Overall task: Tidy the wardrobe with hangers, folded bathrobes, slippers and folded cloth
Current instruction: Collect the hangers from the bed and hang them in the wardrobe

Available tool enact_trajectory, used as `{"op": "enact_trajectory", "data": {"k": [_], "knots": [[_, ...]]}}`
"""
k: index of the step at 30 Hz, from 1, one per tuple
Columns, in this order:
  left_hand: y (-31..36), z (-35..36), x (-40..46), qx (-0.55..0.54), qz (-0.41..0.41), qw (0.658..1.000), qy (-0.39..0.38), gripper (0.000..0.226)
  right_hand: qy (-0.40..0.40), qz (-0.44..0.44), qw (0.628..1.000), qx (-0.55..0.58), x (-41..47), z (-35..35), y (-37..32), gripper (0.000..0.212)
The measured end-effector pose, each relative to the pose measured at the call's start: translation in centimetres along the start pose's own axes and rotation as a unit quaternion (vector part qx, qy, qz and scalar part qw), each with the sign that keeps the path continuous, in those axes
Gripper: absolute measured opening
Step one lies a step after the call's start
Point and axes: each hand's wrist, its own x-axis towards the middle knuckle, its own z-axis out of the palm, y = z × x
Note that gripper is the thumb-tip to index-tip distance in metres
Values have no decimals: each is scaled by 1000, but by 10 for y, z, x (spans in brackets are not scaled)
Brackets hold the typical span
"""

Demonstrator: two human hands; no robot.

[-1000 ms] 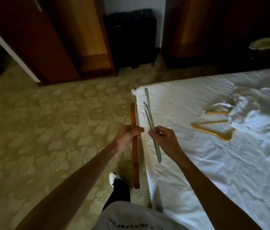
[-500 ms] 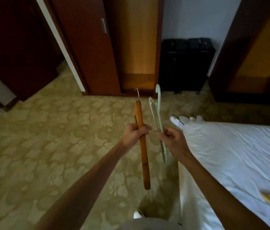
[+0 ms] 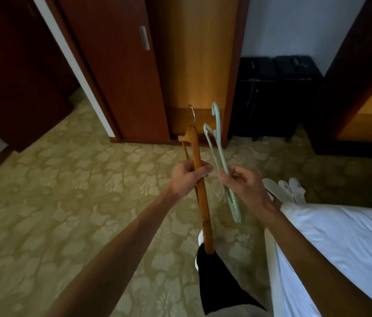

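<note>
Our left hand (image 3: 188,177) grips the wooden hanger (image 3: 200,179) mid-length; our right hand (image 3: 244,186) pinches the pale green hanger (image 3: 219,154). Both point hook-up toward the open wardrobe (image 3: 198,65) ahead. To hang them well, we should keep the hooks facing one way and apart so they don't tangle. White slippers (image 3: 283,188) lie by the bed (image 3: 340,248).

A bedroom here, maybe a hotel room: white-sheeted bed (image 3: 340,243) right of the hands, patterned carpet (image 3: 54,202) below, open wooden wardrobe (image 3: 194,65) ahead, white slippers (image 3: 283,188) by the bed.
</note>
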Motion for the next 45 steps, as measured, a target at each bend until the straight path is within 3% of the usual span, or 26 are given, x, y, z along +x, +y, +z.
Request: {"op": "enact_trajectory", "data": {"k": [6, 14, 22, 28, 31, 39, 45], "knots": [[22, -46, 175, -24, -16, 1000, 3, 17, 9, 4, 1000, 5, 177, 2, -11, 11], [51, -129, 334, -55, -21, 998, 32, 13, -27, -27, 999, 16, 376, 36, -50, 8], [42, -225, 485, -74, -27, 995, 64, 45, -31, -25, 999, -1, 549, 92, -52, 11], [64, -292, 615, -86, -18, 996, 9, 32, -6, -32, 999, -15, 691, 131, -69, 18], [94, -324, 675, -98, -5, 995, -20, 38, 14, -40, 999, -28, 755, 140, -90, 27], [152, -370, 805, -58, 39, 994, -83, 28, 51, -53, 996, -41, 879, 138, -140, 16], [211, -384, 895, -38, 80, 993, -77, 29, 78, -126, 987, -64, 968, 125, -191, 20]]}}
